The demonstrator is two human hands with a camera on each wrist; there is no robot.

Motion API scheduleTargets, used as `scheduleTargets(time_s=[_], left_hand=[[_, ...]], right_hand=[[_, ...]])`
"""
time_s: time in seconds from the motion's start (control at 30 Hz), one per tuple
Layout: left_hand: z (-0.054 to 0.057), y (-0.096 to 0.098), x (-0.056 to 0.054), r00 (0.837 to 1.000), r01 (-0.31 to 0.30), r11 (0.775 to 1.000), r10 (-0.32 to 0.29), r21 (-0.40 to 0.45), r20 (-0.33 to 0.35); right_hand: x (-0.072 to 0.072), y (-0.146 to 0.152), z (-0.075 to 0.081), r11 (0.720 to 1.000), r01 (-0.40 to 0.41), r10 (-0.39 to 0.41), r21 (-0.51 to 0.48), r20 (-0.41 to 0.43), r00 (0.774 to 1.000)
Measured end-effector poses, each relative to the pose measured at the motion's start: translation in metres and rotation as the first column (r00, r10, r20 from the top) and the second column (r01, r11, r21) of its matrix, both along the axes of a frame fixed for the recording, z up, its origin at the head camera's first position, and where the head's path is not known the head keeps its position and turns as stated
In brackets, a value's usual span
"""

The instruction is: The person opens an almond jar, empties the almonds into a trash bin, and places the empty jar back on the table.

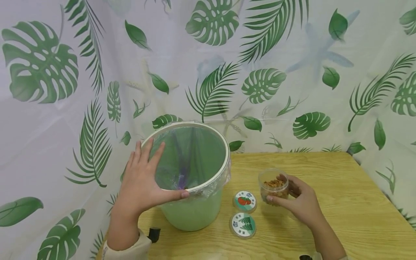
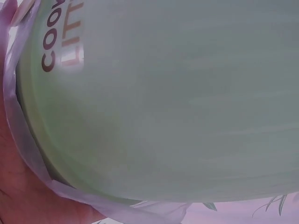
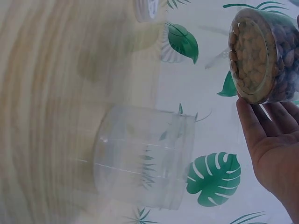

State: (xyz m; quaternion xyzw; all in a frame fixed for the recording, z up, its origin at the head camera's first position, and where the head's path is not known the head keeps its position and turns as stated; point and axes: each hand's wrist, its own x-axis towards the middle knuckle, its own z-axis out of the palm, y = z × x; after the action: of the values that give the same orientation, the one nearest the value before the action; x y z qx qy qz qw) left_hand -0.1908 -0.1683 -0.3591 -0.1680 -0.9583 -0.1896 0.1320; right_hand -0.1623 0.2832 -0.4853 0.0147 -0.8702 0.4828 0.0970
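Observation:
My left hand (image 1: 141, 180) is spread over the near left rim of a pale green bin (image 1: 191, 216), its fingers straight and its thumb lying along the front edge. A thin clear plastic bag (image 1: 211, 187) lines the bin and folds over the rim; in the left wrist view the bag edge (image 2: 28, 154) runs between palm and bin wall. To the right, my right hand (image 1: 302, 200) grips a clear jar of brown nuts (image 1: 274, 186) from its right side. The right wrist view shows this nut jar (image 3: 264, 56) raised above the table, resting in the fingers.
Two round lids, one with a tomato picture (image 1: 245, 201) and one with a green picture (image 1: 243, 225), lie between bin and jar. A clear jar without nuts (image 3: 145, 156) stands on the wooden table (image 1: 351, 202). Leaf-printed cloth (image 1: 279, 119) hangs behind.

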Motion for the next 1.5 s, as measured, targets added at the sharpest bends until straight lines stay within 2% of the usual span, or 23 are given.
scheduleTargets(time_s=[0.23, 0.6, 1.0, 1.5], left_hand=[[0.002, 0.001, -0.001, 1.000, -0.006, 1.000, 0.007, -0.020, 0.019], [0.003, 0.002, 0.000, 0.999, -0.009, 1.000, 0.010, -0.026, 0.036], [0.005, 0.002, 0.002, 0.999, -0.014, 0.999, 0.016, -0.041, 0.036], [0.004, 0.000, 0.001, 1.000, -0.010, 0.999, 0.012, -0.038, 0.029]], right_hand=[[-0.007, 0.001, 0.009, 1.000, 0.000, 0.001, 0.019, -0.036, 0.999], [-0.017, -0.007, 0.032, 1.000, 0.023, -0.022, 0.013, -0.084, 0.996], [-0.021, -0.016, 0.051, 0.998, 0.064, -0.065, -0.014, -0.054, 0.996], [-0.030, -0.033, 0.077, 0.999, 0.006, -0.001, 0.037, -0.129, 0.992]])
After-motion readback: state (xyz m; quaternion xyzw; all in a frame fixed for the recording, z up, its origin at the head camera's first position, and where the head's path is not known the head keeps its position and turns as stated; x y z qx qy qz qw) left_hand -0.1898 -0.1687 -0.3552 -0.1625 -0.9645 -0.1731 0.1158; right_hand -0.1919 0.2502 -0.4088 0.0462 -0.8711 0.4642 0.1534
